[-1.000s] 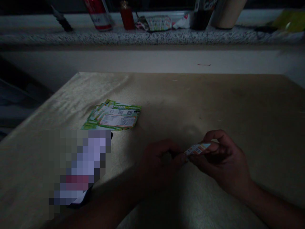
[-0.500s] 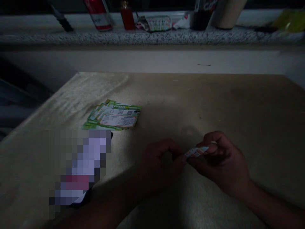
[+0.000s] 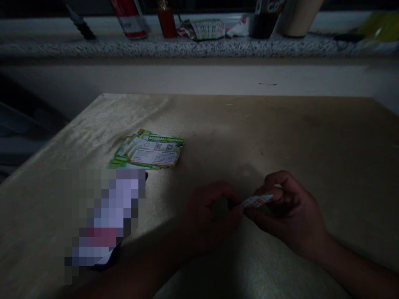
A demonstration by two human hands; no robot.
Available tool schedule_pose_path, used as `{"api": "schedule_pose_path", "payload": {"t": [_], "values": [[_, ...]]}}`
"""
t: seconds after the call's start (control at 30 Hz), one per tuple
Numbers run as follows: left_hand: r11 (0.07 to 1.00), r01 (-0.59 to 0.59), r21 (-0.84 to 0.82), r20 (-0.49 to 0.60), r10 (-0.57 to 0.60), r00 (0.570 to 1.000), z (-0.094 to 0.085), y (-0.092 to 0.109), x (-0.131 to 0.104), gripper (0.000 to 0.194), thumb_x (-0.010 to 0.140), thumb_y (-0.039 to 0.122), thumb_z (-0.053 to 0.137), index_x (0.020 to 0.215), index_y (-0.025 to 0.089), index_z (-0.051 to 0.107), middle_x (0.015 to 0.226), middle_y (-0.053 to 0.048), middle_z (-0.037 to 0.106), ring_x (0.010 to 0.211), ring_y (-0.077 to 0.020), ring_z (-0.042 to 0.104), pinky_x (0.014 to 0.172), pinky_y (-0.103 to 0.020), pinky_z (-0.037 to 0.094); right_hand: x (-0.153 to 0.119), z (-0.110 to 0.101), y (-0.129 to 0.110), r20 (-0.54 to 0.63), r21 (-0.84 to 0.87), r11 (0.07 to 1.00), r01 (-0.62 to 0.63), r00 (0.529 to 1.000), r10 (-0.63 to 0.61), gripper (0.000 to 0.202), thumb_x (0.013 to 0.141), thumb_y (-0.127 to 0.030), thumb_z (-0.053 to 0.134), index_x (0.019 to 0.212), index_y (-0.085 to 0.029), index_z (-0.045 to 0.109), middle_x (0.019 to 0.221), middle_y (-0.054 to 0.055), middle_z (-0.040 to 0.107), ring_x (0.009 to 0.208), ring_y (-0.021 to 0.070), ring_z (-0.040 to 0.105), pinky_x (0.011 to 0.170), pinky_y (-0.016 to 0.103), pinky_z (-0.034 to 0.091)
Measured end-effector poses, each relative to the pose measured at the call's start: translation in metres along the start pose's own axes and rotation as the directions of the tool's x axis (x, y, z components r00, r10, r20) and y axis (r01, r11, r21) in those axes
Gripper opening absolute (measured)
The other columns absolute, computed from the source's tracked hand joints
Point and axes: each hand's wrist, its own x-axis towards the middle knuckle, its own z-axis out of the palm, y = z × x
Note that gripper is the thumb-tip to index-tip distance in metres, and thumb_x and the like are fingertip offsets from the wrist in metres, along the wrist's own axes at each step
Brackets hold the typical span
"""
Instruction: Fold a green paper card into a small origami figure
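A small folded piece of printed paper [image 3: 257, 201], coloured orange, white and light blue, is pinched between both hands above the table. My left hand [image 3: 213, 211] holds its left end between thumb and forefinger, the fingers curled in a ring. At the other end, my right hand [image 3: 293, 211] grips it with thumb and fingertips. Shadow hides the exact finger contact. Beyond my left hand, a fanned stack of green and white printed cards [image 3: 152, 151] lies on the table.
A blurred-out, phone-like device [image 3: 112, 216] with a lit face lies left of my left forearm on the beige table [image 3: 218, 120]. Along the speckled stone ledge [image 3: 174, 49] stand a red can [image 3: 129, 18], a small red bottle [image 3: 166, 20], a crumpled wrapper [image 3: 207, 30] and a dark bottle [image 3: 264, 20].
Both hands stay almost in place with the folded paper. The paper has tilted slightly, and the right fingers have shifted a little. The stack of cards has not moved.
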Motion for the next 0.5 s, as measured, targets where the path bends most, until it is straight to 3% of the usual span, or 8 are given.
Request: {"api": "schedule_pose_path", "payload": {"t": [0.5], "values": [[0.996, 0.074, -0.048, 0.005, -0.074, 0.997, 0.0016, -0.0004, 0.0007, 0.006, 0.078, 0.017, 0.066, 0.073, 0.016, 0.063, 0.067, 0.001, 0.061, 0.061, -0.0109, 0.053, 0.058, -0.023, 0.043, -0.0008, 0.0023, -0.0015, 0.019, -0.024, 0.999, -0.022, 1.000, 0.022, 0.035, 0.077, -0.018, 0.079, 0.088, -0.026, 0.048, 0.062, -0.008, 0.057, 0.049, 0.0090, 0.052, 0.045, 0.020, 0.037]]}}
